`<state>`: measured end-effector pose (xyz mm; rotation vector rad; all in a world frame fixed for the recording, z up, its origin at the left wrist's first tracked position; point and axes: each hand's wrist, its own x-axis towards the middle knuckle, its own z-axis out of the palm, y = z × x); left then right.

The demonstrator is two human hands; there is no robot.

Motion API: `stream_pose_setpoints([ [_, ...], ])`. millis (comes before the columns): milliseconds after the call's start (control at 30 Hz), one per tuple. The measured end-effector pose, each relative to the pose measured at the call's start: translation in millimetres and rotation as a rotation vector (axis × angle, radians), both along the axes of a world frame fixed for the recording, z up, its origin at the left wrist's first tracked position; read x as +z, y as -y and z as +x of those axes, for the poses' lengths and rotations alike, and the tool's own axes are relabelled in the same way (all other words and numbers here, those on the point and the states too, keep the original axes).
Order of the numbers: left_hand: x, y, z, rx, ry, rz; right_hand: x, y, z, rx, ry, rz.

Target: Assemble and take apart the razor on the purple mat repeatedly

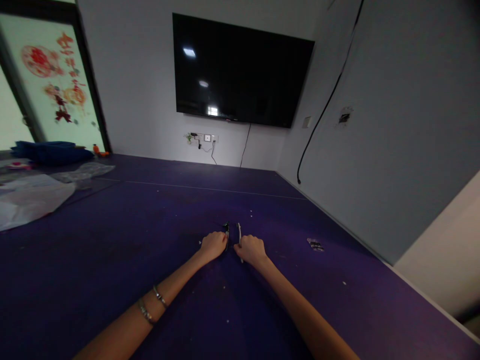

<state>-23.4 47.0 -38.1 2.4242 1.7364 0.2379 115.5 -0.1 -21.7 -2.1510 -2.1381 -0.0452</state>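
Both my hands are out over the purple surface, close together but apart. My left hand [214,244] is closed around a slim dark object [226,228], whose upper end sticks up past the fingers; its kind is too small to tell. In my right hand [252,249], also closed, is a slim white stick [239,231] shaped like a toothbrush. Its upper end points away from me, and its lower end shows below the fist. A small clear packet with dark pieces [315,244] lies to the right of my right hand.
The purple surface [157,215] reaches the walls and carries small white bits. Clear and white plastic sheets [37,197] and dark blue cloth [52,151] lie at left, near a small orange object [98,150]. A black cable [323,112] hangs at right. A television [240,70] is wall-mounted.
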Motion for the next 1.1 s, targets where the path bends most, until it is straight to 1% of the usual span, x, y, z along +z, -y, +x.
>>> stream_pose_setpoints([
  [167,1.1,0,-3,-0.020,0.030,0.004,2,2,5,-0.032,-0.024,0.031],
  [267,3.9,-2,-7,-0.023,0.049,0.000,8,2,24,-0.053,-0.061,0.068],
  [333,6.4,-4,-11,-0.017,0.055,0.006,12,2,48,-0.055,-0.120,0.100],
  [367,7.5,-6,-14,-0.009,0.058,0.013,14,1,62,-0.025,-0.155,0.135],
  [467,9.0,-11,-24,0.009,0.085,0.042,18,-1,116,0.049,-0.223,0.297],
  [533,8.2,-14,-31,-0.014,0.117,0.055,17,0,154,0.015,-0.244,0.342],
  [600,6.3,-18,-36,-0.054,0.147,0.055,12,3,191,-0.032,-0.248,0.334],
  [667,4.1,-21,-40,-0.075,0.163,0.046,4,10,223,-0.101,-0.233,0.279],
  [733,1.9,-23,-42,-0.079,0.172,0.043,-4,17,249,-0.171,-0.216,0.204],
  [800,0.1,-25,-44,-0.090,0.182,0.048,-12,24,268,-0.220,-0.200,0.171],
  [933,-3.2,-28,-46,-0.123,0.198,0.067,-22,33,288,-0.223,-0.203,0.141],
  [1033,-5.7,-30,-48,-0.137,0.207,0.078,-24,36,292,-0.240,-0.207,0.138],
  [1100,-6.9,-31,-49,-0.146,0.211,0.084,-24,36,292,-0.283,-0.183,0.166],
])
